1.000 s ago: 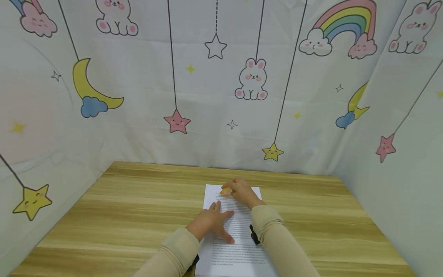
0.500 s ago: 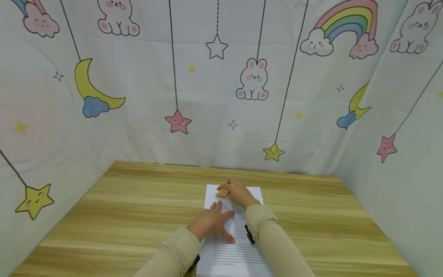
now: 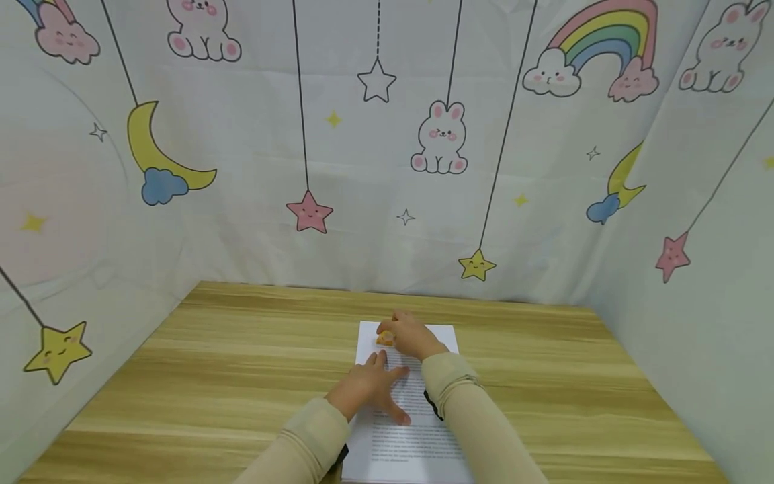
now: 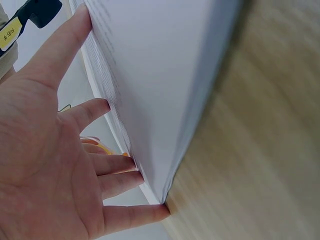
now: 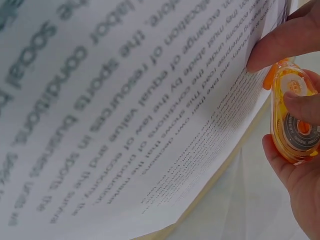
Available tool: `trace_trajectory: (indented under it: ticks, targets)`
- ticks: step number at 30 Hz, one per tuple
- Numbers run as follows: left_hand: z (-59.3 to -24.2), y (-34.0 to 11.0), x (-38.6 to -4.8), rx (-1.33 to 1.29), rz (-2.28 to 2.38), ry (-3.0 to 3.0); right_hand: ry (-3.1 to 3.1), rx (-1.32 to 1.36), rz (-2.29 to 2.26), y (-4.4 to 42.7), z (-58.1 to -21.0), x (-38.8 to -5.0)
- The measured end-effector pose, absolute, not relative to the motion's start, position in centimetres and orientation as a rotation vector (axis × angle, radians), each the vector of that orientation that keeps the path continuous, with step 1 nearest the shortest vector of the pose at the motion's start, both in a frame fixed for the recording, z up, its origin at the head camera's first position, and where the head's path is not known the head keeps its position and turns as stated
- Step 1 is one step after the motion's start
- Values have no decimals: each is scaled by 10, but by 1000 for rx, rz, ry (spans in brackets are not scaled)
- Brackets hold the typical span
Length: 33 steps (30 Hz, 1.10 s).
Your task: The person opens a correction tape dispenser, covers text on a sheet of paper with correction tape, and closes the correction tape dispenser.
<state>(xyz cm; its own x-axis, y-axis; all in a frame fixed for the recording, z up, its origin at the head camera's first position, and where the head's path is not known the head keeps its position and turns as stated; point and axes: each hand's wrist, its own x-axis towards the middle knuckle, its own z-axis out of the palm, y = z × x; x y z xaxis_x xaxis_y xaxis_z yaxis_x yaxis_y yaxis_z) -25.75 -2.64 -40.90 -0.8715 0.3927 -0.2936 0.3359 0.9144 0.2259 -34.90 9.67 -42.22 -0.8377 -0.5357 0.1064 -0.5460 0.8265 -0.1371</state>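
A stack of printed paper (image 3: 417,447) lies on the table, its edge thickness showing in the left wrist view. My left hand (image 3: 373,386) rests on the page with fingers spread; in the left wrist view its fingertips (image 4: 132,162) touch the sheet near the edge. Near the top of the page, my right hand (image 3: 414,336) grips an orange see-through correction tape (image 5: 295,115), with the thumb (image 5: 305,107) against its side. The tape's orange tip (image 5: 270,77) is close to the printed lines; I cannot tell whether it touches them.
The wood-grain table (image 3: 254,376) extends on both sides of the paper. A white cloth backdrop (image 3: 363,262) with cartoon prints closes off the back and sides. Black wrist straps (image 3: 432,405) show at the cuffs.
My right hand has moved a little to the left near the top of the page with the correction tape in it. The left hand stays in place.
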Motion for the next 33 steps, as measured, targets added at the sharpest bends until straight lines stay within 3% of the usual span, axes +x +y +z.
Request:
trace_trajectory:
  ticks: [33]
  targets:
    - [-412, -27, -259, 514, 238, 2728, -2900, 956, 211, 113, -422, -351]
